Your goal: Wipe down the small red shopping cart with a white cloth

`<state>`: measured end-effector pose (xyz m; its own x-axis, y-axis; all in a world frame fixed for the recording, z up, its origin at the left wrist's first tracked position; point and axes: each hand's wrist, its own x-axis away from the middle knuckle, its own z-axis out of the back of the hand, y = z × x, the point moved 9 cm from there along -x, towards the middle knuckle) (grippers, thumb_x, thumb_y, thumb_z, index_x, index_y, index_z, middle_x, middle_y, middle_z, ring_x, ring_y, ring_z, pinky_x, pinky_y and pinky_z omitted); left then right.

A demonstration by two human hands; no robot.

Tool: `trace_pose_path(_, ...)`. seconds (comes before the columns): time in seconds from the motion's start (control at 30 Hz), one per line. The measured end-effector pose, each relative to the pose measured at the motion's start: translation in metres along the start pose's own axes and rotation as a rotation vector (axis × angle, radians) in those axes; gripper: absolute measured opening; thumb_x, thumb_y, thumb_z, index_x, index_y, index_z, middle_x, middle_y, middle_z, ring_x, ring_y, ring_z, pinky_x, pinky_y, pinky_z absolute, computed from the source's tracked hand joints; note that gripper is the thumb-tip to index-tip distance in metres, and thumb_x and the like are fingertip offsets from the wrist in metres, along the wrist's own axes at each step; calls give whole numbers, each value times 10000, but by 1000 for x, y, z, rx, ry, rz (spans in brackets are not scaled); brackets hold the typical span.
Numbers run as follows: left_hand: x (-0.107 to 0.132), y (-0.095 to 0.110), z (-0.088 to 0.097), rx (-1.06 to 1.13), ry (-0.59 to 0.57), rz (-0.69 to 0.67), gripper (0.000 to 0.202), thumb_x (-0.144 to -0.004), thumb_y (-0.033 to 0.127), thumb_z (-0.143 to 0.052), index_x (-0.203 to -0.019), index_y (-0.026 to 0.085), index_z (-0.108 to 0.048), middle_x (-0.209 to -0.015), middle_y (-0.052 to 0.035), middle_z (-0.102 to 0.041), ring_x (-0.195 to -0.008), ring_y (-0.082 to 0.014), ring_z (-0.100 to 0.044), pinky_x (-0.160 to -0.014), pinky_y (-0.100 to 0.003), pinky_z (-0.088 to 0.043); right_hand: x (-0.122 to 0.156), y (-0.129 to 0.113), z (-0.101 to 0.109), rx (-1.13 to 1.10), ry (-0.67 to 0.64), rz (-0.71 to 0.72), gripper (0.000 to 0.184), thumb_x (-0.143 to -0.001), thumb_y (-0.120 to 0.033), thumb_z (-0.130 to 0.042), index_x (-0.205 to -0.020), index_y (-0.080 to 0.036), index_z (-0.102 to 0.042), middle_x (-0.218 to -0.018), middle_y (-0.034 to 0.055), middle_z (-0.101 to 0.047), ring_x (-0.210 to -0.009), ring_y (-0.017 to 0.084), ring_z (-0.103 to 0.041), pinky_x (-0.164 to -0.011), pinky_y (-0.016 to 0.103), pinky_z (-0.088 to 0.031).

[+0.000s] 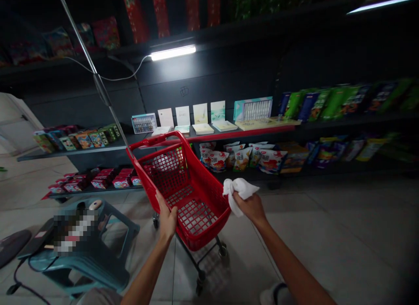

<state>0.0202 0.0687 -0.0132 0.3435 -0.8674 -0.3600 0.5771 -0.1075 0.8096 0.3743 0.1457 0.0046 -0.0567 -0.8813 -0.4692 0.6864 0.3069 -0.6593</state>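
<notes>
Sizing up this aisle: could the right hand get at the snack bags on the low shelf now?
Probably not. The right hand, gripping a white cloth, is beside the red shopping cart, and the snack bags lie well ahead. Nothing blocks it, but the gap looks too long.

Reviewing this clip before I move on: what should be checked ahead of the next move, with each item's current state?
1. Left hand on the rim of the red wheeled shopping basket: ok, gripping it.
2. Right hand holding the white cloth: ok, cloth bunched in the hand.
3. Cloth touching the basket: cannot tell, it sits right at the rim.
4. Basket caster on the floor tiles: ok.
5. Teal plastic stool apart from the basket: ok.
6. Item on the stool: cannot tell, pixelated.
</notes>
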Motion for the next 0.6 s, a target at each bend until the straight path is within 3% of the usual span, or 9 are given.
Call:
trace_pose_path(0.13, -2, -9, 8, 122, -63, -23, 957, -865, 220, -428, -1658, 230, 106, -1758, -3, -48, -1612, -182, -78, -1316, -385, -119, -1, -18, -14, -59, -14, 72, 305, -840, -332, -505, -989, -197, -734, -1111, 130, -778, -1170, 299, -689, -1120, 410, -477)
trace_pose_path(0.27, -8, -14, 11, 320, -120, -81, 944, -857, 285, -482, -1670, 219, -5, -1759, -6, -39, -1617, -212, -34, -1317, -402, -56, 2, -30, -20, -179, 53, 163, 305, -845, -353, -518, -1012, -213, -732, -1077, 92, -782, -1112, 289, -717, -1067, 430, -530)
trace_pose_path(0.43, -15, -17, 9, 440, -226, -73, 995, -793, 261, -517, -1673, 243, -52, -1756, 8, -64, -1615, -237, -60, -1319, -407, -81, 4, -26, -21, -220, 158, 168, 322, -852, -388, -550, -1039, -214, -747, -1098, 117, -781, -1139, 333, -713, -1108, 503, -508)
trace_pose_path(0.5, -17, -14, 10, 454, -252, -60, 1017, -741, 223, -526, -1670, 245, -112, -1747, 1, -146, -1606, -257, -144, -1315, -413, -146, 3, -23, -20, -232, 199, 152, 317, -857, -403, -559, -1039, -224, -748, -1122, 120, -776, -1159, 336, -705, -1114, 495, -509)
trace_pose_path(0.6, -24, -11, 17, 409, -244, -2, 1026, -661, 161, -553, -1636, 248, -244, -1654, -51, -399, -1508, -290, -396, -1264, -453, -311, 2, -17, -17, -256, 252, 127, 384, -867, -449, -560, -1116, -213, -731, -1187, 132, -759, -1191, 341, -692, -1111, 508, -513)
